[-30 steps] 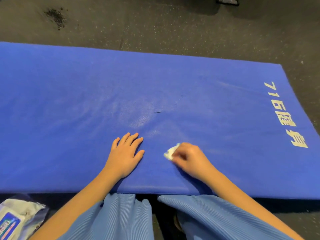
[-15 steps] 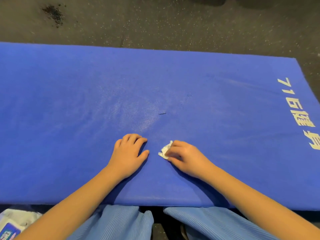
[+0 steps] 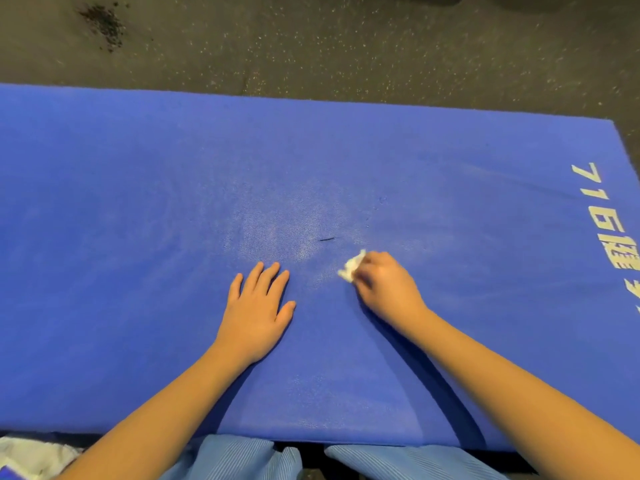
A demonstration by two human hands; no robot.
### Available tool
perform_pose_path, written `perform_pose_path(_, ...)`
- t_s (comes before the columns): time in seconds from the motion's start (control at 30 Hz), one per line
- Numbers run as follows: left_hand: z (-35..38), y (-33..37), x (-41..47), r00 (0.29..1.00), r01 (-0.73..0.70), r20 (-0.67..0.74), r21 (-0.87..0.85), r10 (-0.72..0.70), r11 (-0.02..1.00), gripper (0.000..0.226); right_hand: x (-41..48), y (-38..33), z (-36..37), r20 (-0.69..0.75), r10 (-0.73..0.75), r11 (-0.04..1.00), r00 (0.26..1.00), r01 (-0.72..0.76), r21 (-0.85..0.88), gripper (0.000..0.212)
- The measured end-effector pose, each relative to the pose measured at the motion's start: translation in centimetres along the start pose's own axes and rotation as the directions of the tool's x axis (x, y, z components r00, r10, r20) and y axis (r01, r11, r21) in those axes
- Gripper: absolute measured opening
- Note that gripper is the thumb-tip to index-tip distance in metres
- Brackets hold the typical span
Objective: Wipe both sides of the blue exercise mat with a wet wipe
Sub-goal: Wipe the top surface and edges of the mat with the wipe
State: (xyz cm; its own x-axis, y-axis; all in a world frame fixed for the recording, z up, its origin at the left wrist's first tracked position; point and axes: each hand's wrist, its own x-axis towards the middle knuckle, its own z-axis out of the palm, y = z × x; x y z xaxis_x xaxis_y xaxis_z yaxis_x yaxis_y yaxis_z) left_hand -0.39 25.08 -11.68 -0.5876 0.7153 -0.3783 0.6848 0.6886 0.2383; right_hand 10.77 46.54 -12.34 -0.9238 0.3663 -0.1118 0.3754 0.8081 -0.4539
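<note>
Since half a second ago, the right hand (image 3: 388, 285) has been carried toward 12 o'clock with the wet wipe (image 3: 351, 270), and the curled fingers of the left hand (image 3: 258, 311) have been flattened. The blue exercise mat (image 3: 138, 202) is laid flat on the speckled floor (image 3: 346, 46). The left hand is pressed palm-down at centre, fingers straight and spread, nothing held. The wipe is bunched in the right hand's curled fingers and pressed to the mat. A dark mark (image 3: 326, 239) is noted at the wipe's 11 o'clock.

My left hand (image 3: 258, 306) and right hand (image 3: 384, 289), on bare forearms (image 3: 173, 403); my trousers (image 3: 235, 459) are light blue, finely ribbed.
</note>
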Motion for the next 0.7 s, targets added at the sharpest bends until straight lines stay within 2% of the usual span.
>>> perform_pose_path(0.07, 0.1, -0.1, 0.1, 1.0, 0.001, -0.015, -0.014, -0.001, 1.0, 0.09, 1.9, 0.5, 0.1, -0.09, 0.217, 0.976, 0.972, -0.217, 0.012, 0.023)
perform_pose_path(0.1, 0.2, -0.1, 0.1, 1.0, 0.001, -0.021, -0.024, -0.001, 1.0, 0.088, 2.2, -0.1, 0.3, -0.074, 0.242, 0.97, 0.968, -0.24, 0.037, 0.022)
perform_pose_path(0.13, 0.3, -0.1, 0.1, 1.0, 0.001, -0.021, -0.028, -0.002, 1.0, 0.087, 2.0, -1.1, 0.6, -0.02, 0.174, 0.982, 0.984, -0.172, 0.08, 0.022)
perform_pose_path(0.17, 0.4, -0.1, 0.1, 1.0, 0.0, -0.015, -0.023, 0.0, 1.0, 0.086, 1.3, -2.1, 0.7, 0.058, 0.034, 0.99, 0.998, -0.042, 0.132, 0.023)
perform_pose_path(0.23, 0.6, -0.2, 0.1, 1.0, 0.001, -0.008, -0.012, -0.002, 1.0, 0.085, 0.2, -3.0, 0.5, 0.204, -0.244, 0.959, 0.948, 0.204, 0.197, 0.029)
perform_pose_path(0.27, 0.5, -0.2, 0.2, 1.0, 0.002, -0.007, -0.013, -0.002, 1.0, 0.084, 0.7, -2.5, 0.2, 0.236, -0.283, 0.951, 0.93, 0.24, 0.197, 0.035)
perform_pose_path(0.3, 0.5, -0.2, 0.3, 1.0, 0.003, -0.006, -0.018, -0.004, 1.0, 0.083, 1.9, -1.7, 0.0, 0.208, -0.254, 0.96, 0.945, 0.22, 0.171, 0.041)
perform_pose_path(0.37, 0.5, -0.2, 0.3, 1.0, 0.003, -0.009, -0.03, -0.003, 1.0, 0.081, 4.7, 0.5, -0.1, 0.043, -0.031, 0.993, 0.999, 0.026, 0.118, 0.04)
perform_pose_path(0.43, 0.6, -0.3, 0.3, 1.0, -0.003, -0.017, -0.044, 0.002, 0.999, 0.079, 6.6, 1.6, 0.3, -0.117, 0.203, 0.97, 0.972, -0.183, 0.162, 0.029)
perform_pose_path(0.47, 0.5, -0.3, 0.3, 1.0, -0.008, -0.018, -0.057, 0.007, 0.998, 0.078, 6.7, 1.2, 0.7, -0.139, 0.211, 0.969, 0.968, -0.189, 0.158, 0.029)
perform_pose_path(0.5, 0.3, -0.4, 0.4, 1.0, -0.017, -0.024, -0.074, 0.015, 0.997, 0.077, 6.5, 0.4, 1.4, -0.133, 0.129, 0.983, 0.983, -0.109, 0.148, 0.03)
perform_pose_path(0.53, 0.0, -0.5, 0.8, 0.999, -0.029, -0.031, -0.097, 0.026, 0.995, 0.077, 5.7, -0.8, 1.8, -0.091, -0.023, 0.989, 0.996, 0.036, 0.146, 0.034)
perform_pose_path(0.6, -1.0, -0.7, 2.1, 0.999, -0.043, -0.031, -0.13, 0.039, 0.991, 0.08, 4.3, -1.7, 2.0, 0.054, -0.342, 0.931, 0.938, 0.33, 0.155, 0.039)
perform_pose_path(0.63, -1.4, -0.9, 3.0, 0.999, -0.036, -0.015, -0.127, 0.035, 0.991, 0.085, 4.6, -1.2, 1.7, 0.104, -0.411, 0.907, 0.906, 0.394, 0.147, 0.038)
perform_pose_path(0.7, -1.8, -1.1, 4.4, 0.999, -0.011, 0.05, -0.082, 0.015, 0.997, 0.093, 6.4, 0.2, 0.8, 0.063, -0.35, 0.935, 0.934, 0.345, 0.079, 0.031)
